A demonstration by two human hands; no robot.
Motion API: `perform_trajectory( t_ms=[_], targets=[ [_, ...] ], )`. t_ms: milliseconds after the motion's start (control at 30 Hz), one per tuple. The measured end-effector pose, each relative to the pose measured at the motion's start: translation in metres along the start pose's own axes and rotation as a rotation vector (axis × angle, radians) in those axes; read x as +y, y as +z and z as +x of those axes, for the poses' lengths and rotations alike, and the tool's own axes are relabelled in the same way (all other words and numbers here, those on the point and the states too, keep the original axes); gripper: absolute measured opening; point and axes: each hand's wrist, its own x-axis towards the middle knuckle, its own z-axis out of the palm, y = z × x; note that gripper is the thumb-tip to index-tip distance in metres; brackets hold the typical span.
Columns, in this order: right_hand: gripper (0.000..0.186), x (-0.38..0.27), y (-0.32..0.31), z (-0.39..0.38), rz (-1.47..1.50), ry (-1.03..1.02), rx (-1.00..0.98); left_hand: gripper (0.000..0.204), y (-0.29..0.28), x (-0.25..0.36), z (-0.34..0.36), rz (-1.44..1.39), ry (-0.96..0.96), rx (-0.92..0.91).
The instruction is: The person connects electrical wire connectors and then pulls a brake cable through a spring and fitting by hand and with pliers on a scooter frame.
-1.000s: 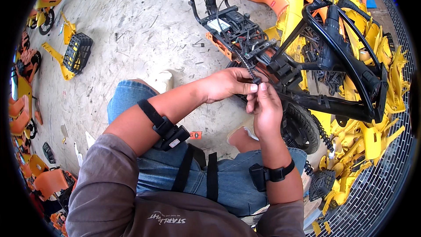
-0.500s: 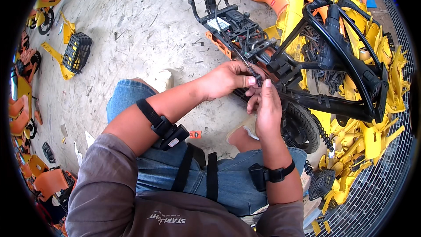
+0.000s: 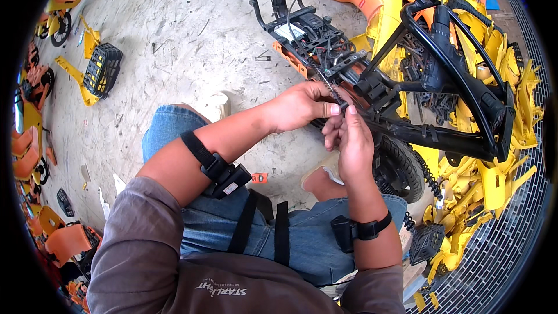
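Note:
My left hand [image 3: 299, 107] pinches a dark cable [image 3: 330, 86] close to its end, thumb over fingers. The cable looks spirally wrapped and runs down from the open frame of a two-wheeled vehicle. At its end sits a small black piece [image 3: 343, 106], like a connector, its detail too small to tell. My right hand [image 3: 356, 145] has its thumb and fingertips closed on this piece, with the other fingers curled. Just beyond both hands stands the stripped black vehicle frame [image 3: 471, 90], with bundled wires [image 3: 325, 43] exposed in its middle.
A black tyre [image 3: 398, 168] is beside my right forearm. Yellow plastic panels [image 3: 494, 186] lie heaped along the right, by a tiled strip. A black basket [image 3: 103, 70] with yellow parts rests on the concrete floor at the left. Orange and yellow vehicles line the left edge.
My right hand has shifted slightly up and left at the cable's end, its thumb now closer to the left thumb. My left hand has barely moved.

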Motion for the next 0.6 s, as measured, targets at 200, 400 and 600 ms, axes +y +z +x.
perform_trajectory(
  t_ms=[200, 400, 600],
  targets=[
    [0.036, 0.006, -0.006, 0.004, -0.002, -0.009, -0.003, 0.023, -0.003, -0.005, 0.002, -0.088, -0.001, -0.072],
    [0.038, 0.006, -0.001, 0.004, 0.006, -0.045, 0.044, 0.022, -0.002, -0.002, 0.001, -0.028, -0.002, -0.029],
    [0.039, 0.005, 0.002, 0.002, 0.063, -0.027, 0.062, 0.022, -0.001, -0.002, 0.001, -0.017, 0.006, -0.020]
  ],
)
